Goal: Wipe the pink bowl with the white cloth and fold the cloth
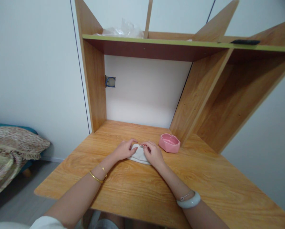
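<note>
A small white folded cloth (139,154) lies on the wooden desk between my two hands; its exact kind cannot be made out. My left hand (125,149) curves round its left end, thumb on the front and fingers over the far edge. At the right end, my right hand (154,153) pinches the cloth's upper edge between thumb and fingertips. Parts of the cloth are hidden beneath my fingers. A pink angular ashtray-like bowl (169,143) sits just beyond my right hand, apart from it.
The wooden desk (123,187) has a hutch with upright panels (94,82) and a shelf (147,41) above. Clear plastic wrapping (123,30) and a dark flat object (245,42) lie on that shelf. A wall box (110,82) shows at the back. Left stands a covered bed (18,143).
</note>
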Demonstrator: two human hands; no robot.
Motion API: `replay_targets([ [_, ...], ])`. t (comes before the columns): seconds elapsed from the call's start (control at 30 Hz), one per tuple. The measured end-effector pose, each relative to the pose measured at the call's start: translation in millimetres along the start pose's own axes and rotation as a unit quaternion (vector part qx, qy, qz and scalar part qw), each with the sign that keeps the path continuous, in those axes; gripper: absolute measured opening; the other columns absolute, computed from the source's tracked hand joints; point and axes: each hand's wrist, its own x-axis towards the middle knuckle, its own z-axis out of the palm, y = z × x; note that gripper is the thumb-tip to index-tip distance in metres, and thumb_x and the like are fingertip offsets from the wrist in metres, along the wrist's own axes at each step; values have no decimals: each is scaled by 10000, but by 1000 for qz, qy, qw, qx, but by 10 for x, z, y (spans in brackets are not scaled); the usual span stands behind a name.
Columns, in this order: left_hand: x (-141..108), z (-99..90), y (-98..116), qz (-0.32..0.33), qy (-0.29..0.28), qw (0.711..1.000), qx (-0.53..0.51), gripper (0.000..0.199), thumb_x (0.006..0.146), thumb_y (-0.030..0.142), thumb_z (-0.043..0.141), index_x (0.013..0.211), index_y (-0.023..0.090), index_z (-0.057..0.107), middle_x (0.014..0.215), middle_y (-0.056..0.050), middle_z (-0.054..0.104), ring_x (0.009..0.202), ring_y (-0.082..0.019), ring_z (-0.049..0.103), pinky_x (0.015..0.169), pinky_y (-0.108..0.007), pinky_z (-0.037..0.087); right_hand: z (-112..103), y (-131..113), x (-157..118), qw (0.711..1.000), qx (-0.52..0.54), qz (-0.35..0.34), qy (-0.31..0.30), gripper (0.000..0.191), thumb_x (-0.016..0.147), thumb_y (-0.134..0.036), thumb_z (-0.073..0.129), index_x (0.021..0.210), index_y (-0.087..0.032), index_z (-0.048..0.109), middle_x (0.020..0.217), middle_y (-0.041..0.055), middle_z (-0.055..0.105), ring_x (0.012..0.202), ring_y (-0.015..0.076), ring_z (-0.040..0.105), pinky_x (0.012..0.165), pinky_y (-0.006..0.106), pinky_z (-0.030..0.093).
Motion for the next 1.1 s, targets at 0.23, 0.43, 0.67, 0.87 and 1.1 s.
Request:
replay_targets([
  [0.23,-4,-54,43,-18,7,1000,7,390,820,435,404,1089,185,533,487,51,463,499,-119,456,513,-210,317,17,28,-3,1000,-12,-18,-15,251,750,-132,398,782,-210,635,768,25,632,773,164,538,726,276,397],
  [0.43,-22,-9,42,-5,-7,1000,15,411,803,438,445,1123,190,517,553,30,516,553,-136,486,574,-225,352,-22,22,-9,1000,-25,-12,11,242,735,-149,417,757,-217,649,768,20,642,777,172,536,720,281,390],
  [0.67,-30,17,23,5,-23,1000,-14,342,795,315,473,1110,190,516,590,28,513,564,-127,476,561,-218,374,-37,51,11,999,-33,11,18,235,711,-151,414,758,-205,638,737,22,632,724,171,527,677,282,381],
  [0.87,-9,31,-11,17,-15,998,-56,326,785,230,449,1099,185,523,541,47,472,521,-110,442,500,-196,347,-28,60,9,998,-50,23,37,240,683,-147,422,801,-201,624,688,17,598,694,168,515,652,273,380],
  [1.1,19,-39,-14,-28,29,997,-65,375,750,168,408,1107,179,522,501,66,453,472,-90,424,473,-179,305,-21,200,27,989,-93,69,96,243,748,-237,426,924,-181,584,837,60,603,799,200,538,726,313,399],
])
